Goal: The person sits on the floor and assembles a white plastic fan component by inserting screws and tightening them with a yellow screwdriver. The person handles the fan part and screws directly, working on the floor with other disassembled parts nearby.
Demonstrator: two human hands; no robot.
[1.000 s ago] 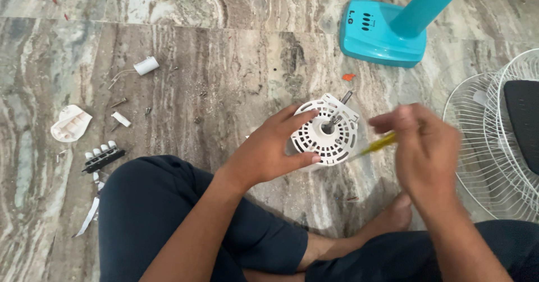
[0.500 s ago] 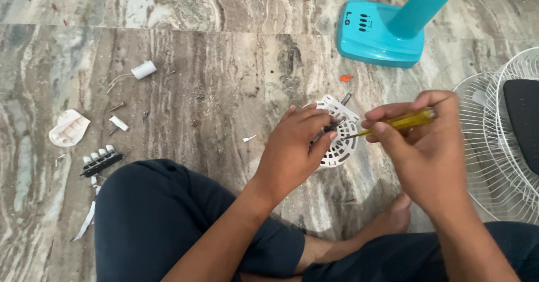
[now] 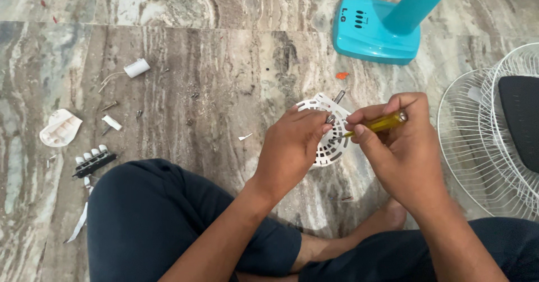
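Marble floor lies under everything. Left of the white vented motor cover sit scattered small parts; the left hand clamps on that cover, the right hand grips a yellow screwdriver against it.

Counts: 1 white vented motor housing under left hand. 1 yellow-handled screwdriver in right hand. 2 white wire guards right of right hand. 1 teal fan base above it. 1 white cylinder, 1 black switch block, 1 white cover far left of left hand.
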